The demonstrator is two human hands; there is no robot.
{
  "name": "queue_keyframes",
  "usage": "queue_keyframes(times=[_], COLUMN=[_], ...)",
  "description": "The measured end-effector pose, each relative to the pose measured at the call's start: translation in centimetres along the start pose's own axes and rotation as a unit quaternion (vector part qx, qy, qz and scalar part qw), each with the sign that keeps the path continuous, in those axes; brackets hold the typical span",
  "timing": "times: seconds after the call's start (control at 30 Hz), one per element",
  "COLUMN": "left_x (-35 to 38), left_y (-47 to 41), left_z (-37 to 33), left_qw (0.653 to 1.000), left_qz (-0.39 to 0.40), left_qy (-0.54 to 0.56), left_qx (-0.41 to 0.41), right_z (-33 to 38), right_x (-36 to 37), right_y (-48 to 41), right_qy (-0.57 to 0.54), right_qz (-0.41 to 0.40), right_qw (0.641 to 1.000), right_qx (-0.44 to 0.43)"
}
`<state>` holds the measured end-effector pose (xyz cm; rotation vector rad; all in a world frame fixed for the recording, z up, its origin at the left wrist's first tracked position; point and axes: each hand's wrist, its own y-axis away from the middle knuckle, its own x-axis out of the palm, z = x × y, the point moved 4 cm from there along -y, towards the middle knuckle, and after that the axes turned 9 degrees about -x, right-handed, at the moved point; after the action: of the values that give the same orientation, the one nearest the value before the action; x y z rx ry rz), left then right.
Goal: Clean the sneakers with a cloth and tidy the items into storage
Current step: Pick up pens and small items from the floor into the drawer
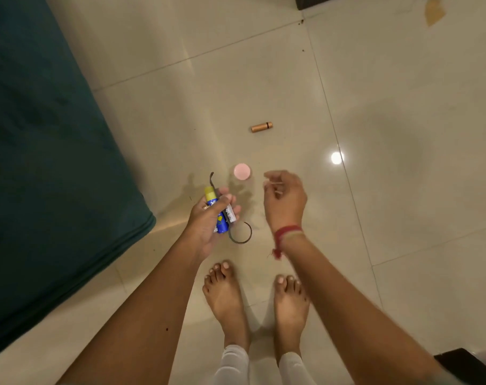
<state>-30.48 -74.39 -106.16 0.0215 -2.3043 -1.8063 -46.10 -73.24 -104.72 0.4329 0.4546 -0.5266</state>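
Note:
I stand barefoot on a cream tiled floor. My left hand [208,218] grips a blue and yellow tube [214,209] together with a small white item [230,213] and a thin dark curved band [240,232] that loops below the hand. My right hand [285,198] hovers to the right and pinches a thin pale stick-like thing [273,185] between thumb and fingers. A pink round lid or jar [242,171] lies on the floor just beyond both hands. A copper-coloured tube [261,127] lies farther off. No sneakers or cloth are in view.
A dark teal covered bed or sofa [47,162] fills the left side. Dark furniture corners show at the top right [319,1] and bottom right [469,365]. My bare feet [253,301] stand right below the hands.

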Motion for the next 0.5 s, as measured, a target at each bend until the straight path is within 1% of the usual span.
queue_keyframes(times=[0.07,0.13,0.17,0.23,0.3,0.33,0.37,0.4,0.47,0.5], left_x=[-0.2,-0.4,-0.6,-1.1,-1.5,-1.6,-1.8,-1.9,-1.9,-1.9], left_y=[-1.0,-2.1,-2.6,-3.7,-4.3,-4.5,-4.5,-4.4,-3.8,-3.6], left_z=[-0.6,-1.0,-1.1,-1.2,-1.1,-1.1,-1.0,-0.9,-0.7,-0.6], left_qw=[1.0,1.0,1.0,1.0,1.0,0.999,0.999,0.999,0.998,0.997], left_qz=[-0.001,0.005,0.008,0.011,0.013,0.013,0.013,0.014,0.019,0.02], left_qy=[0.004,0.006,0.007,0.013,0.026,0.029,0.032,0.038,0.061,0.078], left_qx=[0.007,0.011,0.012,0.014,0.012,0.01,0.012,0.014,0.019,0.019], right_z=[0.0,-0.3,-0.6,-1.6,-2.1,-2.4,-2.4,-2.5,-2.0,-1.3], right_x=[0.3,1.5,2.4,4.1,5.0,5.2,5.3,5.2,4.4,3.9], right_y=[-4.8,-9.2,-11.0,-13.5,-14.7,-15.1,-15.2,-15.1,-13.6,-12.1], right_qy=[0.059,0.137,0.187,0.283,0.363,0.386,0.387,0.362,0.247,0.175], right_qz=[0.013,0.055,0.09,0.156,0.188,0.188,0.185,0.175,0.135,0.11], right_qw=[0.996,0.981,0.966,0.925,0.881,0.87,0.873,0.891,0.95,0.972], right_qx=[-0.059,-0.127,-0.154,-0.201,-0.238,-0.242,-0.233,-0.211,-0.135,-0.111])
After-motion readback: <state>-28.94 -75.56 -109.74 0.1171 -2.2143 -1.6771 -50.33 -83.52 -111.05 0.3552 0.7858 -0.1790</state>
